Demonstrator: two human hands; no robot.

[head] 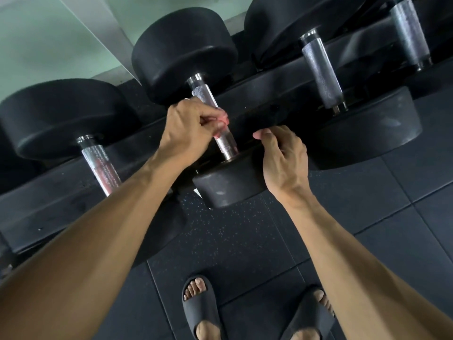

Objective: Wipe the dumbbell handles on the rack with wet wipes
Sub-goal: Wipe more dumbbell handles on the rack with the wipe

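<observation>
Head view, looking down over a black dumbbell rack [269, 77] that runs across the frame from eight o'clock up to two o'clock. Dead centre sits the middle dumbbell [183, 52], with thick round matte rubber heads and a bright knurled steel handle [224, 141] between them. The left hand [188, 126] is right on that handle, its grip closed with fingers curled, pinching something small and pinkish-red against the metal; whether that is the wipe cannot be made out. The right hand [284, 158] hangs just beside the handle at three o'clock, its grip holding nothing, fingers loosely curled above the near rubber head [228, 187].

Over at nine o'clock, another dumbbell [61, 119] shows a shiny chrome handle with reddish reflections. At one o'clock, a third dumbbell's handle [321, 72] looks duller, grey and finely cross-hatched, and a fourth handle [409, 35] peeks in at the top right corner.

Below, at six o'clock, two feet in dark slide sandals [201, 307] stand on speckled black rubber floor tiles [245, 241]. Pale green wall [49, 38] fills the eleven o'clock corner.
</observation>
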